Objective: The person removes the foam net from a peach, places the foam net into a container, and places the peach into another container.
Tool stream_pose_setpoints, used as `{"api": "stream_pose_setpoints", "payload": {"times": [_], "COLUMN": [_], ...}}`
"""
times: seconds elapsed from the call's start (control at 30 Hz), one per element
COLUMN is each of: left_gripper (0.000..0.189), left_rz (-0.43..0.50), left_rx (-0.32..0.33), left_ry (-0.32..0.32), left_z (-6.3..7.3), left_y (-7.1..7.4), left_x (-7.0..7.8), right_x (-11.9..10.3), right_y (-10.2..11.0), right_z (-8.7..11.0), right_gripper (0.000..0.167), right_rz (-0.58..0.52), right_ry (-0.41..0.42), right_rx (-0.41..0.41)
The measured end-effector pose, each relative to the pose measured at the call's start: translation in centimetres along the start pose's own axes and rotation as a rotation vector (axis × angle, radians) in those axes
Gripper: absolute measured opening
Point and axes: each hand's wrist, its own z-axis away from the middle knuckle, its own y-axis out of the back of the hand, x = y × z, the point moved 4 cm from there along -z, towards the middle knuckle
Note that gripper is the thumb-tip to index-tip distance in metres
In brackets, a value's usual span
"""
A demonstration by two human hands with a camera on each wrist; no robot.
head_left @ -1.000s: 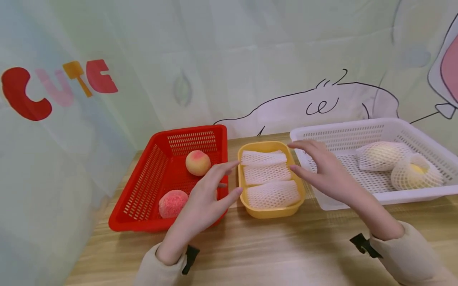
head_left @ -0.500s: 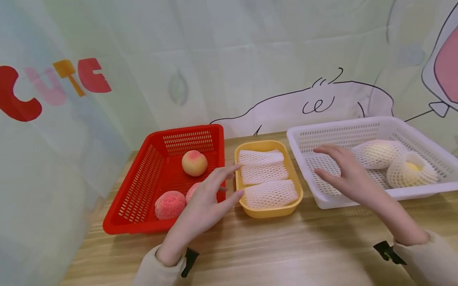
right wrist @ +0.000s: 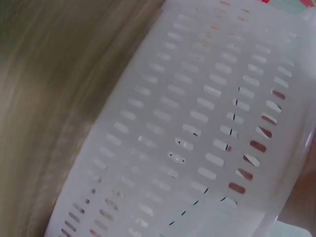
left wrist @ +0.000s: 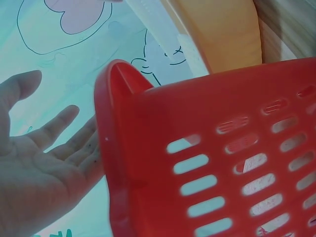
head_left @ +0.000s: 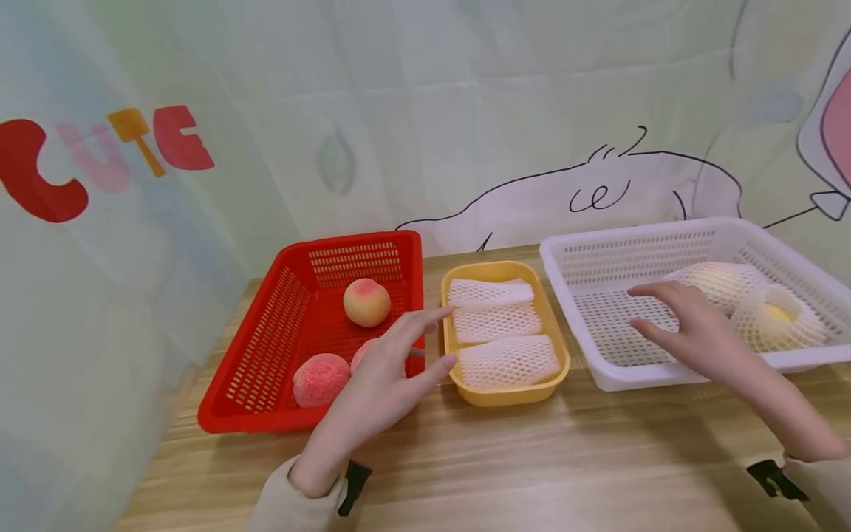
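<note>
My left hand (head_left: 388, 369) hovers over the near right corner of the red basket (head_left: 229, 369), fingers loosely extended toward the yellow tray (head_left: 512, 399). It holds nothing. In the basket lie a yellow-pink peach (head_left: 367, 303), a fuzzy pink peach (head_left: 321, 380) and another pink fruit (head_left: 359, 356), partly hidden by that hand. Three white foam net sleeves, the nearest one (head_left: 509, 362) among them, lie flat in the tray. Over the white basket (head_left: 638, 378) is my right hand (head_left: 694, 325), relaxed and holding nothing. Beside it sit two pale fruits in foam nets, one (head_left: 774, 318) nearer and one (head_left: 718, 284) behind.
All three containers stand in a row on a wood-grain table (head_left: 492, 465). A printed cloth (head_left: 465, 133) hangs right behind them and along the left side. The right wrist view shows mostly the slotted wall (right wrist: 197, 113) of the white basket.
My right hand has moved from beside the yellow tray rightward over the white basket. My left hand has hardly moved. A pink fruit beside it has come into view.
</note>
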Motion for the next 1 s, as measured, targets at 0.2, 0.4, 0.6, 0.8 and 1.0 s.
{"api": "stream_pose_setpoints", "payload": {"times": [0.2,0.4,0.6,0.8,1.0], "left_gripper": [0.055,0.055,0.055,0.054,0.054], "left_rz": [-0.013,-0.030,-0.035,-0.041,-0.032], "left_rx": [-0.003,-0.005,-0.006,-0.007,-0.025], "left_ry": [0.000,-0.009,-0.015,-0.013,-0.007], "left_z": [0.0,-0.2,-0.2,-0.2,-0.2], "left_y": [0.0,0.0,0.1,0.2,0.1], "left_x": [0.2,0.3,0.4,0.4,0.4], "right_x": [1.6,4.2,7.3,10.1,11.8], "right_y": [1.3,3.0,4.8,5.4,5.3], "right_z": [0.2,0.8,1.2,1.8,2.3], "right_gripper": [0.042,0.043,0.055,0.072,0.085], "right_rz": [0.063,0.164,0.253,0.275,0.304], "right_ry": [-0.041,-0.096,-0.194,-0.308,-0.402], "right_rx": [-0.029,-0.027,-0.044,-0.120,-0.191]}}
